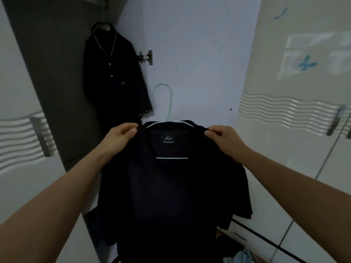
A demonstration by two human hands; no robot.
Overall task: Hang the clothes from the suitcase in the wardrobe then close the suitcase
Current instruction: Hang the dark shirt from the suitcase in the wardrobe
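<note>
Nearest the camera, a dark polo shirt (171, 186) hung on a mint-green hanger (167, 118), held up in front of the open wardrobe. The left hand (121, 135) pinched the shirt's left shoulder between thumb and fingertips, just left of the collar. The right hand (222, 135) pinched the right shoulder in the same way, fingers curled over the fabric edge. The hanger's hook rose above the collar, free of any rail, and its lower bar showed through the neck opening below the label (168, 139). Below and right of the shirt, a scrap of light blue cloth (239, 257) lay low in the view. Beyond the shirt, up and to its left, a second dark polo (114, 76) hung inside the wardrobe. To the right of that polo, a metal hinge (146, 57) sat on the pale inner panel.
</note>
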